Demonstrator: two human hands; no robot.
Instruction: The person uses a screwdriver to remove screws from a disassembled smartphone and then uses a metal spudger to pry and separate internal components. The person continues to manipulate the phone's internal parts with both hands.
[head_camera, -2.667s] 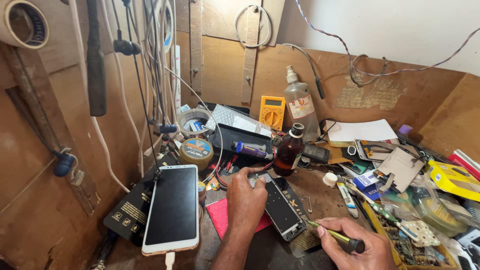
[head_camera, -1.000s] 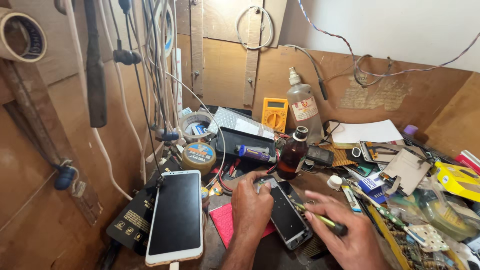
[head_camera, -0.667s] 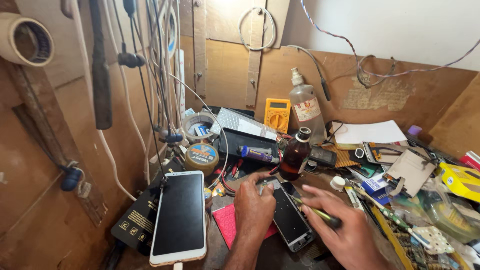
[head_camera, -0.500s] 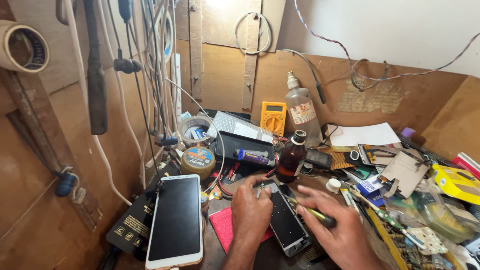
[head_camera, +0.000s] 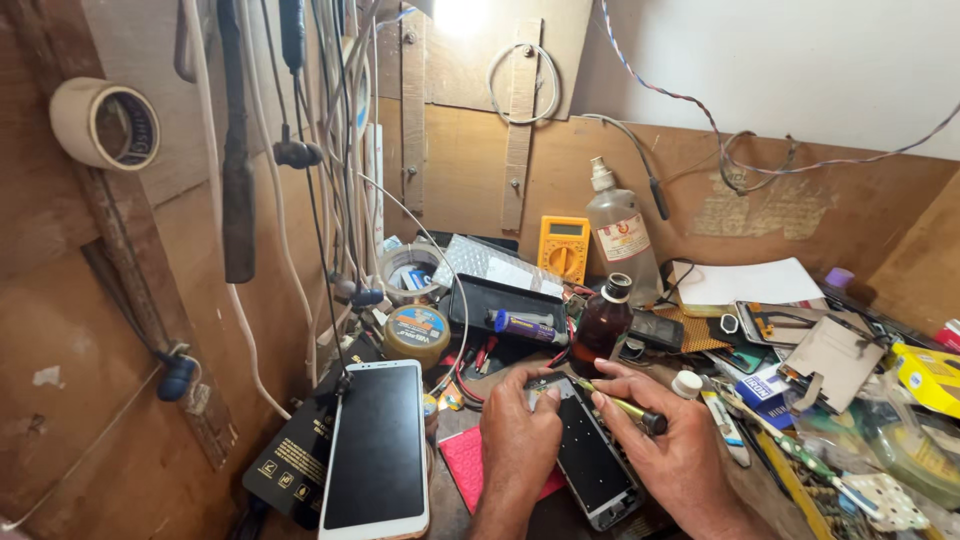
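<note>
An opened dark phone (head_camera: 592, 463) lies on the bench, its insides facing up. My left hand (head_camera: 520, 440) presses on its left edge near the top and holds it down. My right hand (head_camera: 672, 455) grips a small screwdriver (head_camera: 622, 404) with a yellow shaft and black handle; its tip points at the phone's top end, close to my left fingers. A red pad (head_camera: 470, 465) lies under my left hand.
A white phone (head_camera: 376, 452) with a dark screen leans at the left on a black box (head_camera: 285, 462). A brown bottle (head_camera: 602, 325), a clear bottle (head_camera: 621, 233), a yellow multimeter (head_camera: 563, 246), tape rolls and loose parts crowd the bench. Cables hang on the left wall.
My right hand has come in from the lower right with the screwdriver and now holds its tip at the phone's top end. My left hand has stayed on the phone.
</note>
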